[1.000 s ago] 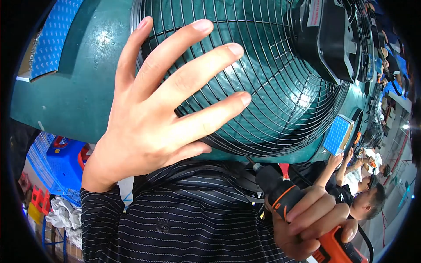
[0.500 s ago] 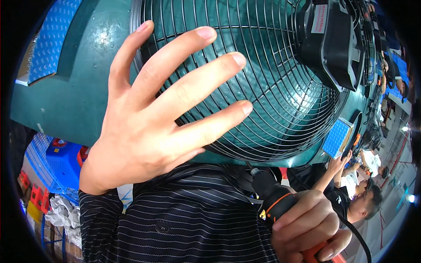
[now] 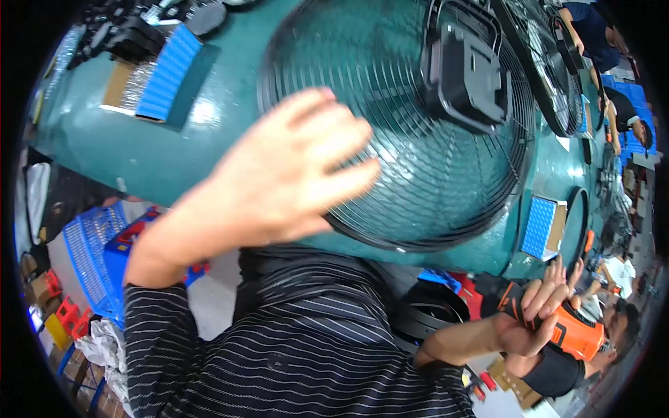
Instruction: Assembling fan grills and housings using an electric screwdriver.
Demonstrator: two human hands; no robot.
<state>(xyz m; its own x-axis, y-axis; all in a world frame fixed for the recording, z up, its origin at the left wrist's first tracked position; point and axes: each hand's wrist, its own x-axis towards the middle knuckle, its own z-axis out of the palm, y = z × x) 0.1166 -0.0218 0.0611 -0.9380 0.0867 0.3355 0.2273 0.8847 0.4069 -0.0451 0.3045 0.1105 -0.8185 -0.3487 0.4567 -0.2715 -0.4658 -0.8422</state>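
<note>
A round black wire fan grille lies on the green table, a black motor housing at its centre. My left hand is over the grille's near left part, blurred by motion. Its fingers are bent and apart, with nothing seen in them; whether they touch the wires I cannot tell. Off to the right, beyond the table's near edge, my right hand is closed around an orange and black power screwdriver. The tool lies sideways, its dark end toward my body.
An open blue box with small parts stands at the left, another blue box at the right. More fan parts lie farther right, near co-workers. A blue basket is below the green table at left.
My right hand has carried the screwdriver away from the grille's near edge, out to the right. My left hand's fingers have drawn in from a wide spread. The view has shifted.
</note>
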